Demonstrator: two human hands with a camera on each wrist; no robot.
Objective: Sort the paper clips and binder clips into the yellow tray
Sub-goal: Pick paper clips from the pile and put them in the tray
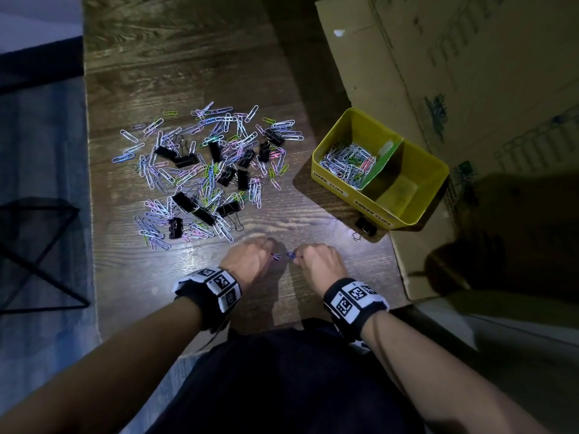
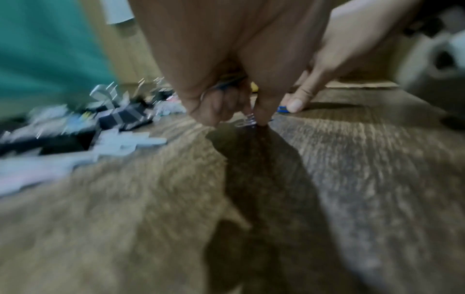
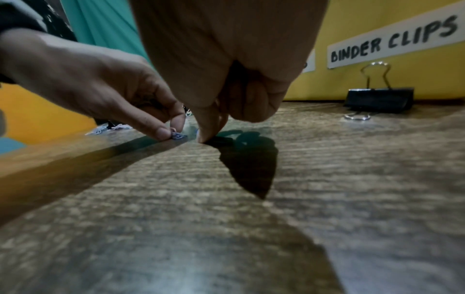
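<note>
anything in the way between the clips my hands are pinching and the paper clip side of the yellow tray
Nothing visible blocks it. Bare table lies between both hands and the yellow tray. One binder clip sits against the tray's front wall under the binder clips label, right of that path.

Dark wood table [image 1: 194, 73], scattered clip pile [image 1: 203, 170], yellow tray [image 1: 416, 198], cardboard box [image 1: 470, 73]

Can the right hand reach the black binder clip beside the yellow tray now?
Probably yes: bare wooden table separates the right hand from the black binder clip, but its fingers pinch a blue paper clip.
</note>
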